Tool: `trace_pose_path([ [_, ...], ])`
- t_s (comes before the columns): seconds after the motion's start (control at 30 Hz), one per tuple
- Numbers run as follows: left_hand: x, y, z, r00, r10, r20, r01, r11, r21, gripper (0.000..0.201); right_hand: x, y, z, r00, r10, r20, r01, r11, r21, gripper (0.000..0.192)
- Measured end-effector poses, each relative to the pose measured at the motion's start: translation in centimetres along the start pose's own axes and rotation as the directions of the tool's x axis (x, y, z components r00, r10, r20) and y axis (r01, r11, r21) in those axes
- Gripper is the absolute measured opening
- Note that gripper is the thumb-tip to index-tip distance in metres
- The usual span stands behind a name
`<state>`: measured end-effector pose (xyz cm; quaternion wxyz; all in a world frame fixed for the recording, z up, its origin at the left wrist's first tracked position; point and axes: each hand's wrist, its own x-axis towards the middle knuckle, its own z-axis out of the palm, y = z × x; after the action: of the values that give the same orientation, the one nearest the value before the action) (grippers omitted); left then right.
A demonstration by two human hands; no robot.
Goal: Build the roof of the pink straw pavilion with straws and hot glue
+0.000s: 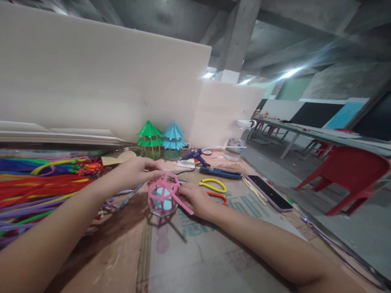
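A pink pipe-cleaner frame wraps a small glass jar with a light blue inside, standing on the cardboard-covered table. My left hand pinches the top left of the pink frame. My right hand lies on the table at the frame's right side, fingers on a loose pink pipe-cleaner end that slants down to the right.
Heaps of coloured pipe cleaners fill the left. Green and blue pagoda models stand at the back, by a blue glue gun, pliers, yellow-handled scissors, phone, plastic bottle. Red chair on the right.
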<state>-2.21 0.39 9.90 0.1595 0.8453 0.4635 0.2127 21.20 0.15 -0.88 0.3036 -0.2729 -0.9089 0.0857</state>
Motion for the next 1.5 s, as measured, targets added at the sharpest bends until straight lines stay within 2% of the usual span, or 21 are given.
trace_pose_path([
  [0.13,-0.1,0.8,0.2,1.0,0.004,-0.019,-0.003,0.998,0.067,0.039,0.0,0.2,0.1,1.0,-0.017,-0.002,0.017,0.999,-0.032,0.009],
  [0.33,0.4,-0.1,-0.1,0.986,-0.04,-0.163,0.049,0.997,0.053,0.045,-0.1,0.1,0.0,1.0,-0.024,0.003,0.024,0.999,-0.034,0.012],
  [0.43,0.4,-0.4,-0.3,0.981,-0.053,-0.184,0.065,0.996,0.055,0.045,-0.1,0.1,-0.1,0.999,-0.032,-0.004,0.032,0.999,-0.024,0.011],
  [0.53,0.2,-0.2,-0.3,0.984,-0.06,-0.167,0.068,0.997,0.038,0.043,-0.1,0.3,0.0,0.998,-0.051,-0.021,0.05,0.997,-0.056,0.01],
  [0.63,0.1,0.2,-0.1,0.993,-0.014,-0.118,0.02,0.998,0.052,0.04,-0.2,0.5,0.2,0.996,-0.086,-0.034,0.082,0.991,-0.104,0.009],
  [0.8,-0.4,1.2,-0.4,0.993,0.098,-0.063,-0.087,0.984,0.155,0.043,-0.3,0.4,0.5,0.977,-0.179,-0.113,0.151,0.964,-0.22,0.013],
  [0.93,-1.0,2.2,-0.7,0.988,0.145,-0.047,-0.13,0.962,0.239,0.043,-0.4,0.1,0.4,0.968,-0.206,-0.141,0.165,0.953,-0.255,0.014],
  [1.03,-1.3,2.7,-0.3,0.985,0.154,-0.078,-0.118,0.93,0.349,0.042,-0.4,-0.1,0.2,0.965,-0.217,-0.146,0.174,0.95,-0.259,0.015],
  [1.17,-1.6,2.8,0.5,0.98,0.197,-0.04,-0.161,0.89,0.427,0.041,-0.3,-0.1,0.2,0.967,-0.213,-0.142,0.171,0.95,-0.261,0.013],
  [1.33,-1.6,3.2,0.5,0.986,0.165,-0.005,-0.15,0.907,0.393,0.039,-0.3,-0.1,0.2,0.958,-0.245,-0.152,0.199,0.943,-0.267,0.015],
  [1.5,-0.9,3.3,-0.1,0.983,0.162,-0.083,-0.121,0.922,0.368,0.032,-0.3,-0.1,0.2,0.953,-0.258,-0.161,0.209,0.94,-0.269,0.018],
])
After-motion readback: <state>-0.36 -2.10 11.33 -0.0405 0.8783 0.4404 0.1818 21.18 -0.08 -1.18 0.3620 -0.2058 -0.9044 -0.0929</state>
